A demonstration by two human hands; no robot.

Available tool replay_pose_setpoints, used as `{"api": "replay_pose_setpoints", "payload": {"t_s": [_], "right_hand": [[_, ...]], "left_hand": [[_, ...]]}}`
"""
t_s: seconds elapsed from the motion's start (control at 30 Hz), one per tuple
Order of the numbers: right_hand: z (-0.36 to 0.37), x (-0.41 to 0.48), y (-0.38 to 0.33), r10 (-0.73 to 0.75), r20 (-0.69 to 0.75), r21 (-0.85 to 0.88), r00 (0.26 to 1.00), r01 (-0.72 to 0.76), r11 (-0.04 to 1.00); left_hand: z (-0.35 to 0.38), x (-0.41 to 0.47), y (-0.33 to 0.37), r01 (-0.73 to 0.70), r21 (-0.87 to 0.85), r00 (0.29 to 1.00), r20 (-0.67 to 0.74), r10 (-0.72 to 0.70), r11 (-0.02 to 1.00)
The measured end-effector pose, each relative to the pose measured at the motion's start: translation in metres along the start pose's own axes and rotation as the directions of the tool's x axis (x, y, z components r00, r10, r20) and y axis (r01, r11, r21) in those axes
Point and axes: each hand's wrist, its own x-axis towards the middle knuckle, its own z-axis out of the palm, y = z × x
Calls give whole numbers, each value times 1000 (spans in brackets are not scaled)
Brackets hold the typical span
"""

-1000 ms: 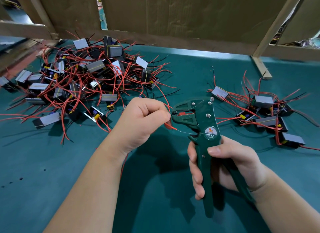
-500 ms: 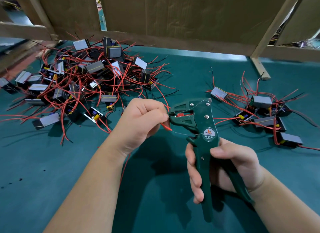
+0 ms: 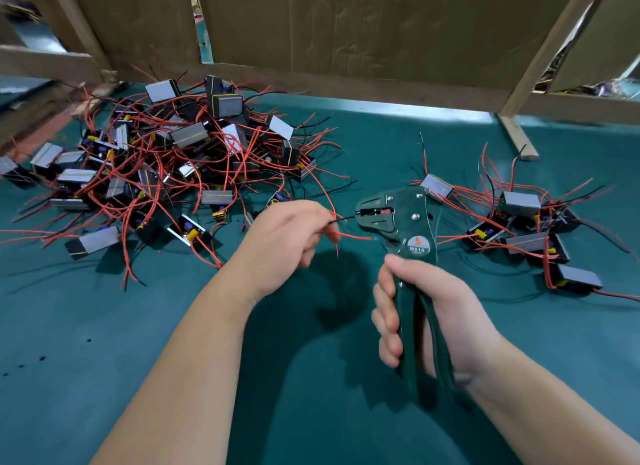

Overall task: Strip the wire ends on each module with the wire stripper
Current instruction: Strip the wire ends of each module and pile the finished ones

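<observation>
My left grip [image 3: 287,232] pinches the black wire [image 3: 344,218], its length aimed at 3 o'clock, tip at the mouth of the wire stripper [image 3: 408,222] my right grip [image 3: 426,312] clasps.

The wire stripper [image 3: 398,229] in my right hand [image 3: 433,312] is matt dark-green plastic with shiny metal rivets [image 3: 413,216]; the table [image 3: 104,360] beneath it is matt teal.

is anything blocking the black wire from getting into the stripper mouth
Nothing visible does. The black wire runs from the pinch of the left hand straight to the mouth of the wire stripper held in the right hand. A red wire passes just below that line, not across it.
</observation>
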Motion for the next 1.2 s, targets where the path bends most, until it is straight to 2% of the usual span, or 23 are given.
{"api": "replay_pose_setpoints", "payload": {"t_s": [0.1,0.23,0.33,0.57,0.7,0.8,0.97,1.2], "right_hand": [[-1,1,-5,-22,-12,68,1000,23,997],[-8,2,-10,-126,11,218,992,121,968],[-16,1,-14,-135,-5,289,991,131,948],[-18,-1,-12,16,201,168,979,-50,984],[-13,-2,-6,18,371,134,929,-73,988],[-12,-3,-5,-6,432,133,902,-57,990],[-13,-4,-6,-12,422,90,906,-28,996],[-12,-4,-6,-7,361,21,932,-1,1000]], "left_hand": [[5,-1,-4,-12,165,1000,1,12,986],[3,0,-5,-62,101,996,-63,68,993],[1,1,-5,-87,-10,988,-131,85,996],[1,2,-4,-108,-130,977,-198,81,986],[3,1,-1,-128,-129,973,-207,99,983],[4,1,0,-122,-157,978,-188,92,980],[3,0,1,-131,-169,984,-139,108,977],[1,-3,4,-145,-187,982,-151,118,971]]}}
